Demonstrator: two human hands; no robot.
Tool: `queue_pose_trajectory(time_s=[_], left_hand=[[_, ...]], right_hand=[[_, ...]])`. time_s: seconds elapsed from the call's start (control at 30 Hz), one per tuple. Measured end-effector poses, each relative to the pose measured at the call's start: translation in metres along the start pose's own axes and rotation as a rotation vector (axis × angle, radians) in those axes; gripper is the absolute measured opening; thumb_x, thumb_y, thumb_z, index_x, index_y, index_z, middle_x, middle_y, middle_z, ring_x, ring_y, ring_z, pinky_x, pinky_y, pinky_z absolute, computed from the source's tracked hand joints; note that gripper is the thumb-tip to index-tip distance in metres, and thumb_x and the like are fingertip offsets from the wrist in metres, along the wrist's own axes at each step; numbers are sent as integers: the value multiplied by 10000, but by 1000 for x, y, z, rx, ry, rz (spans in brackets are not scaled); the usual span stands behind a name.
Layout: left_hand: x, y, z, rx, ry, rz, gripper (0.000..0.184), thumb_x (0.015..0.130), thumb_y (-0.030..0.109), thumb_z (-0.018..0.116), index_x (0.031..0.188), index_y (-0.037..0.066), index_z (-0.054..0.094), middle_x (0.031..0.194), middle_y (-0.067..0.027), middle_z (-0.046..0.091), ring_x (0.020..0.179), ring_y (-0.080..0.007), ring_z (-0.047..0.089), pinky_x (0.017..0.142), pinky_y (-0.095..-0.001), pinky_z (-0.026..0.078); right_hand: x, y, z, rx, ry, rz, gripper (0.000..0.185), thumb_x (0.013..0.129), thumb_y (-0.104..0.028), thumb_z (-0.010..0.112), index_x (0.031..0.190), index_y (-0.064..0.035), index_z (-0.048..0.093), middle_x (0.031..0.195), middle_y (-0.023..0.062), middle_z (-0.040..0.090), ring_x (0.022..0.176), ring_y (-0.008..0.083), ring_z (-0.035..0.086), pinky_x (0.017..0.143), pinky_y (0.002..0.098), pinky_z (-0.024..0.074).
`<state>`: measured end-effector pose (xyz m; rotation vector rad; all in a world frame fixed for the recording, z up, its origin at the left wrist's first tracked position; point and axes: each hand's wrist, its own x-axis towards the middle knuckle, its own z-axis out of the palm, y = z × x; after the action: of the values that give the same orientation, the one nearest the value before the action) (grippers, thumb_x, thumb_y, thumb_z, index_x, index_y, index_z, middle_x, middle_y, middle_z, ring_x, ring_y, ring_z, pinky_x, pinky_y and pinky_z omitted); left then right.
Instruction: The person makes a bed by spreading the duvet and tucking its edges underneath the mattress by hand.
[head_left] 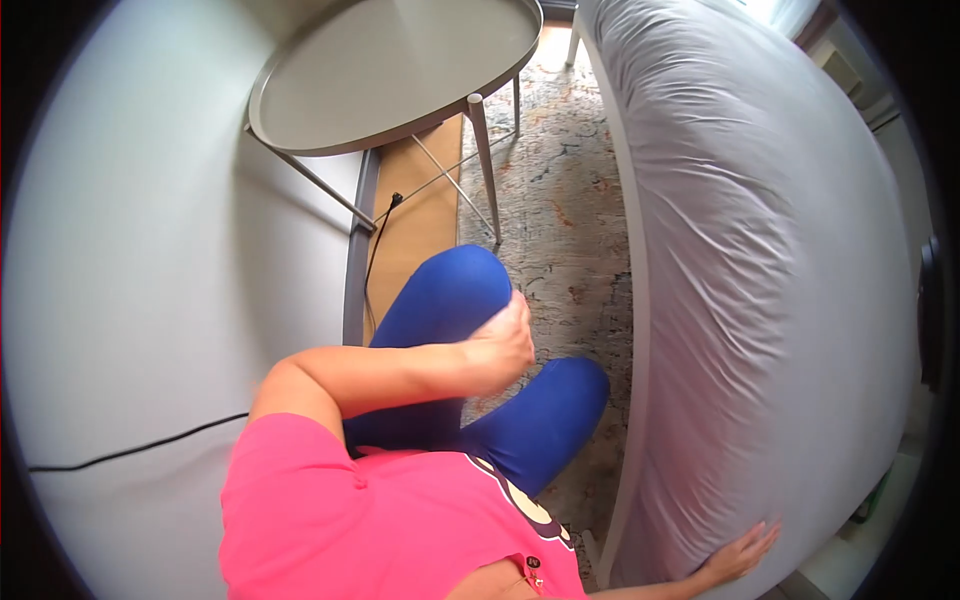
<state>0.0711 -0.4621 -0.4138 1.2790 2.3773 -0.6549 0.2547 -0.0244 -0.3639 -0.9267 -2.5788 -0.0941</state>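
My left hand (503, 345) is in front of my body, beside my bent left knee in blue leggings (455, 290). It is slightly blurred and its fingers are mostly hidden, so I cannot make out whether anything is in it. Down at the lower right, my right hand (738, 556) rests on the grey fitted sheet (720, 260) of a mattress, its fingers stretched out and holding nothing. The sheet is wrinkled along the side nearest me.
A round beige tray table (395, 75) with thin metal legs stands ahead, against the white wall (150, 280). A patterned rug (570, 240) runs between it and the bed. A black cable (372, 265) lies on the wooden floor, and another cable (150, 446) crosses the wall.
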Motion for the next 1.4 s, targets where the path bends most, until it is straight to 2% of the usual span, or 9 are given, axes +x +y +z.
queue_pose_trajectory(time_s=[0.23, 0.37, 0.47, 0.53, 0.6, 0.7, 0.83, 1.1, 1.4], left_hand=[[31, -32, -28, -695, -256, 243, 416, 899, 385, 446, 1069, 24, 563, 923, -192, 640, 924, -295, 614, 951, -487, 325], [22, -116, -28, -2107, -117, 539, 386, 941, 278, 419, 1124, -28, 566, 1034, -177, 627, 988, -248, 598, 905, -322, 428], [-27, -192, 52, -2552, 66, 163, 377, 881, 259, 487, 895, -85, 641, 938, -223, 627, 863, -311, 630, 782, -370, 510], [-43, -211, 161, -2882, 170, -69, 354, 918, 202, 427, 961, -96, 613, 956, -224, 608, 859, -297, 637, 817, -374, 519], [-39, -216, 271, -2432, 412, -265, 333, 909, 224, 446, 1029, -54, 585, 1039, -232, 570, 937, -329, 600, 828, -397, 492], [-7, -230, 360, -1615, 335, -841, 351, 845, 209, 525, 1108, -21, 548, 1174, -264, 464, 1021, -356, 548, 869, -423, 468], [66, -262, 365, -622, 220, -1123, 431, 776, 154, 601, 1184, 42, 517, 1282, -285, 391, 1079, -391, 509, 902, -441, 445], [47, -248, 388, -792, 15, -1144, 244, 770, 68, 555, 1012, 54, 580, 1066, -228, 540, 945, -383, 561, 795, -434, 459], [-45, -117, 191, -1079, 25, -962, 129, 760, 41, 525, 867, 29, 595, 920, -239, 563, 871, -380, 570, 688, -465, 453]], right_hand=[[6, -27, 6, -169, 166, -211, 339, 925, -155, 479, 1188, 56, 513, 1192, 244, 519, 1090, 378, 502, 937, 437, 390], [5, -35, 15, -187, 89, -191, 361, 928, -168, 456, 1213, 52, 481, 1227, 238, 481, 1124, 370, 466, 957, 430, 362], [2, -39, 29, -195, 26, -176, 377, 931, -178, 439, 1233, 49, 456, 1253, 234, 452, 1150, 364, 439, 973, 426, 342], [-4, -36, 31, -207, -18, -164, 389, 933, -184, 428, 1246, 47, 440, 1271, 231, 433, 1167, 360, 420, 983, 422, 328], [-8, -35, 35, -208, -51, -150, 400, 935, -191, 417, 1258, 45, 423, 1289, 229, 414, 1184, 356, 402, 994, 419, 314], [-12, -28, 37, -206, -82, -118, 418, 938, -201, 400, 1278, 42, 399, 1315, 225, 385, 1209, 350, 375, 1010, 414, 293], [-13, -11, 30, -184, -109, -57, 441, 942, -214, 378, 1304, 38, 366, 1350, 219, 347, 1243, 342, 339, 1030, 408, 265], [-3, 25, 9, -104, -243, -23, 489, 950, -241, 333, 1355, 30, 301, 1421, 208, 270, 1312, 326, 267, 1072, 395, 209], [25, 10, -15, -267, -781, 233, 612, 956, -354, 229, 1423, 5, 61, 1495, 176, 49, 1384, 291, 62, 1116, 387, 65]])
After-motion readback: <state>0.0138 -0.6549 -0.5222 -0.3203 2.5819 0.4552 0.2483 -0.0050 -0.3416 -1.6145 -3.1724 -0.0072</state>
